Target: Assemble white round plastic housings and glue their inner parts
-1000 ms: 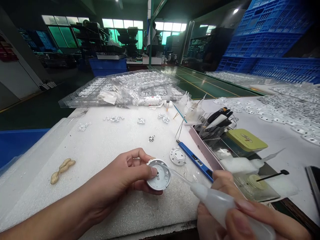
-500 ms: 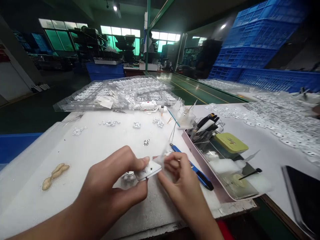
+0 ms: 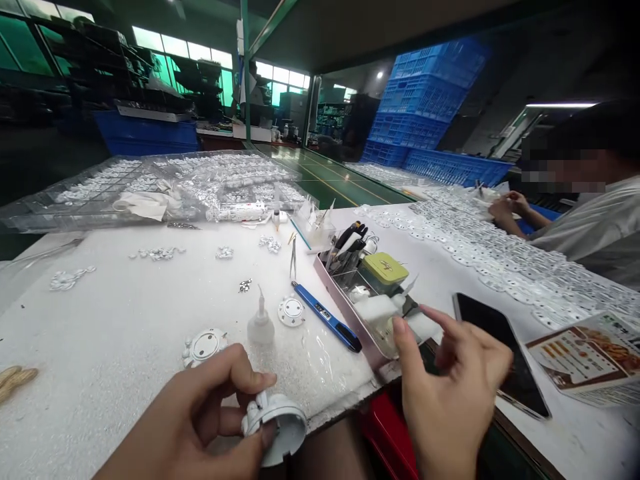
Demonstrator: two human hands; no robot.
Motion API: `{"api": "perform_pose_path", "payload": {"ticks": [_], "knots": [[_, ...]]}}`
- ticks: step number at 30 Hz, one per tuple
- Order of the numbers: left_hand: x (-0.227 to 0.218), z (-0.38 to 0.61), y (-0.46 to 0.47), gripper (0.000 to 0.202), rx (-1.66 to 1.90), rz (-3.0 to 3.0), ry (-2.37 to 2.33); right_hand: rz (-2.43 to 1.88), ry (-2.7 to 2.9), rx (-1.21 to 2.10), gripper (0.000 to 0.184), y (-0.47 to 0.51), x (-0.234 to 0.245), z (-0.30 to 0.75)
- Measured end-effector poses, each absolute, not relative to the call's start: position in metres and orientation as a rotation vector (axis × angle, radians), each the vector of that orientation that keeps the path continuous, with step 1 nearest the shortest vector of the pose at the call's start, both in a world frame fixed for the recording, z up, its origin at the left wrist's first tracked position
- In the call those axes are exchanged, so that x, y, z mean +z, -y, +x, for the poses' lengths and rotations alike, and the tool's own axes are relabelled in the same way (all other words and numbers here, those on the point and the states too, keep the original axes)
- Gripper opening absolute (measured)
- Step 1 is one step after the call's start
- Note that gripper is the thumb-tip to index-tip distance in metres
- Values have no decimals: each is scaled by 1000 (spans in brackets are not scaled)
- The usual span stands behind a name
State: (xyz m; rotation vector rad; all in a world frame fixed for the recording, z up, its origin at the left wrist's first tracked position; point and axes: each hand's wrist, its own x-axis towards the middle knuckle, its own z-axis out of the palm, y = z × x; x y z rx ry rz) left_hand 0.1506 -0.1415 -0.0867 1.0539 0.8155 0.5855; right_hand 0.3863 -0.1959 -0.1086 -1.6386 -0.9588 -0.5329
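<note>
Left hand gripping white round shell, thumb at rim, left of and nearer than pink tray; right hand at tray's near end, thumb and index parted near black stick, contact unclear; squeeze bottle upright left of tray, blue pen-shaped tool lying between

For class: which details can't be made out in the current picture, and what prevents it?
All in the head view:
- White, round plastic cup: partly covered by the left grip.
- Black, rectangular phone: partly hidden behind the right grip.
- Tan, bumpy peanuts: cut off by the left edge.
- Heap of tiny silvery pieces: too small to identify their shapes.
</note>
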Motion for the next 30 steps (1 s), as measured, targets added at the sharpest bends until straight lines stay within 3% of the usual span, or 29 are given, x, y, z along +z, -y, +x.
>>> {"api": "perform_pose_path", "payload": {"ticks": [5, 11, 16, 19, 25, 30], "knots": [[-90, 164, 147, 36, 603, 1005, -858, -1736, 1160, -413, 26, 197, -102, 417], [-100, 156, 134, 39, 525, 1058, -772, -1614, 919, -381, 19, 202, -78, 415], [-87, 154, 130, 39, 481, 971, -843, -1143, 707, -398, 8, 193, -64, 392], [-80, 153, 128, 32, 422, 914, -840, -940, 794, -182, 4, 192, -67, 364], [-76, 152, 127, 24, 456, 783, -794, -861, 1232, 201, 14, 196, -96, 334], [-74, 154, 130, 24, 485, 714, -738, -878, 1300, 323, 16, 193, -107, 332]]}}
